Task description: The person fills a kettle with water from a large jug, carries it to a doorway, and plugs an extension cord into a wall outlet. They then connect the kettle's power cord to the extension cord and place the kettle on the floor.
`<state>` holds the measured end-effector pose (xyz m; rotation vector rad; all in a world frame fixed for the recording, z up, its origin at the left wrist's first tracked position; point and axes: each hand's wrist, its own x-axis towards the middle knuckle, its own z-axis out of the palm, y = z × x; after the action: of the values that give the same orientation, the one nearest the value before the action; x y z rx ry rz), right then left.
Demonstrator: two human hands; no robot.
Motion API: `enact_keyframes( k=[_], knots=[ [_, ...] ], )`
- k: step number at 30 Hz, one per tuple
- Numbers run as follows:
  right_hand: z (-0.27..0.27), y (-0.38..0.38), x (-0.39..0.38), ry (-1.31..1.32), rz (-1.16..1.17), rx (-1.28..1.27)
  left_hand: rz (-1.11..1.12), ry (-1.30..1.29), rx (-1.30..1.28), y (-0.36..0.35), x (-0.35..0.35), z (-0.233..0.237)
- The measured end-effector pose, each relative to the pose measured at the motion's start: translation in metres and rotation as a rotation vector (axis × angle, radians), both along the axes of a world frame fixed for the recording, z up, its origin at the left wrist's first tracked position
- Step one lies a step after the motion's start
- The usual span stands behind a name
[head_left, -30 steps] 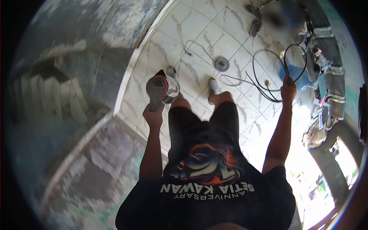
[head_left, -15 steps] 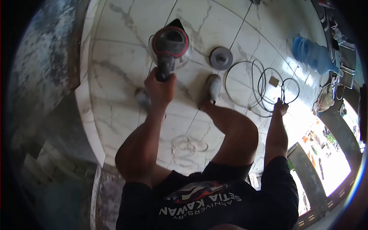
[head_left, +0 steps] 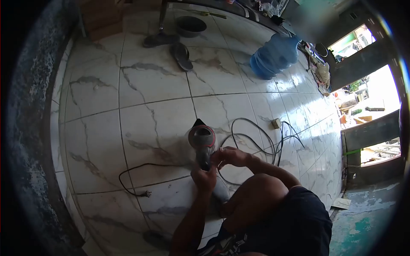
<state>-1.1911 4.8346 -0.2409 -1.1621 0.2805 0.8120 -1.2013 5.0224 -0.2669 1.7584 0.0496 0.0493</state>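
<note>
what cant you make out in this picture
All in the head view:
- Handle of the grey device: mostly covered by the left hand.
- Whether the right hand pinches anything: its own fingers hide it, and it is too small to tell.
- Where the black cable coil ends: it passes behind the right forearm.
- Clutter beyond the blue jug: blurred, near the lens edge.

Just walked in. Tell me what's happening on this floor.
A person crouches on the marble-tiled floor over a clear kettle with a dark, red-rimmed lid. The left hand grips its handle from below. The right hand is against the handle's side, though it is unclear whether it grips. Loops of black cable lie just right of the kettle, and a separate cord ending in a plug trails to the left. A blue water jug lies further off, near a sandal.
</note>
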Motion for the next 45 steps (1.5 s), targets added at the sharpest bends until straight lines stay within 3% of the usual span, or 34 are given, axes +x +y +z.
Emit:
enact_keyframes(
  k=[2,5,6,8,10,12,13,15,18,20,22,24,27,34,39,45],
  knots=[
    [0.01,0.005,-0.004,-0.07,0.084,-0.177,-0.071,0.05,-0.152,-0.011,-0.009,0.003],
    [0.031,0.0,-0.009,-0.172,0.127,-0.301,-0.209,-0.006,-0.156,-0.033,-0.025,-0.025],
    [0.039,0.0,-0.007,-0.214,0.189,-0.478,-0.347,0.101,-0.198,-0.032,-0.029,-0.021],
    [0.038,-0.009,-0.012,-0.245,0.194,-0.65,-0.421,0.062,-0.249,-0.041,-0.031,-0.012],
    [0.027,-0.018,-0.019,-0.266,0.044,-0.471,-0.66,-0.148,0.187,-0.04,-0.032,-0.024],
    [0.051,-0.001,-0.018,-0.184,0.061,-0.504,-0.72,0.0,0.308,-0.026,-0.034,-0.008],
    [0.037,-0.011,-0.027,-0.167,0.14,-0.562,-0.695,0.06,0.325,-0.008,-0.022,-0.002],
    [0.029,-0.009,-0.043,-0.119,0.105,-0.562,-1.117,0.3,0.063,0.015,0.0,0.006],
    [0.023,-0.013,-0.061,-0.144,0.055,-0.602,-1.191,0.391,0.308,0.033,0.016,0.003],
    [0.021,-0.022,-0.073,-0.183,0.03,-0.623,-0.963,0.383,0.211,0.053,0.025,0.005],
    [0.019,-0.028,-0.077,-0.192,0.12,-0.758,-0.584,0.11,0.384,0.059,0.02,-0.034],
    [0.015,-0.027,-0.082,-0.189,0.065,-0.798,-0.411,-0.044,0.727,0.073,0.026,-0.061],
    [0.006,-0.034,-0.098,-0.21,-0.002,-0.896,-0.412,-0.05,0.914,0.086,0.026,-0.101],
    [0.001,-0.013,-0.111,-0.263,0.014,-0.871,-0.424,-0.121,0.945,0.105,0.027,-0.127],
    [0.011,0.027,-0.07,-0.296,0.107,-0.943,-0.152,-0.17,1.051,0.12,0.051,-0.124],
    [0.022,0.087,0.006,-0.379,0.198,-0.922,-0.095,-0.134,1.096,0.135,0.071,-0.119]
  ],
)
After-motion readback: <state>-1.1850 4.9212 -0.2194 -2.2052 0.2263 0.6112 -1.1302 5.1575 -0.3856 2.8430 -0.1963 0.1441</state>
